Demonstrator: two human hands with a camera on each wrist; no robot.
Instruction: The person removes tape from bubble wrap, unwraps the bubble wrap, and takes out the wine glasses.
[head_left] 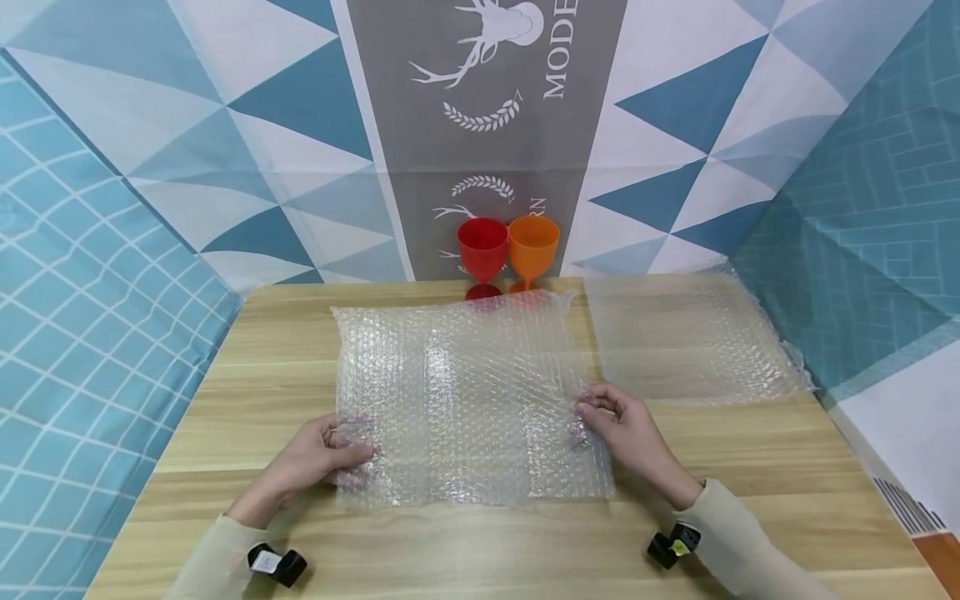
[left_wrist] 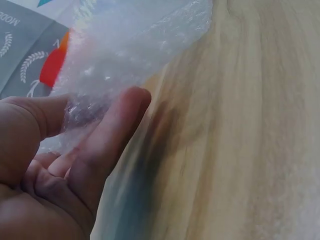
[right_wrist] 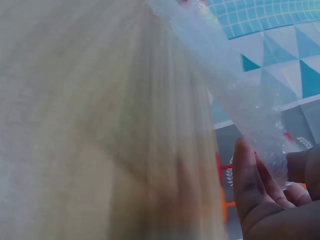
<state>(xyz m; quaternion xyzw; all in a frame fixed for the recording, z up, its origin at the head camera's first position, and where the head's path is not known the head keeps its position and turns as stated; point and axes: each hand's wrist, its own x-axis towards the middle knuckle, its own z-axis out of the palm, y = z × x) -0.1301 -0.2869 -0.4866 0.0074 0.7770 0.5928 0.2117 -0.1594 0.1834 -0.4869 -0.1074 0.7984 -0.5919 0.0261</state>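
Note:
A clear bubble wrap sheet (head_left: 472,408) is spread between both hands, over the wooden table. My left hand (head_left: 318,454) pinches its left edge, thumb on top and the other fingers underneath. At the opposite edge my right hand (head_left: 626,429) grips the sheet between thumb and fingers. In the left wrist view the left hand (left_wrist: 65,155) has the film between thumb and fingers, above the table surface. The right wrist view shows the right hand (right_wrist: 280,195) holding the film's edge in the same way.
A red goblet (head_left: 482,246) and an orange goblet (head_left: 533,242) stand side by side at the table's back edge, their bases partly behind the sheet. Another bubble wrap piece (head_left: 675,333) lies at the back right. Patterned cloth walls (head_left: 292,125) enclose the wooden table (head_left: 225,375).

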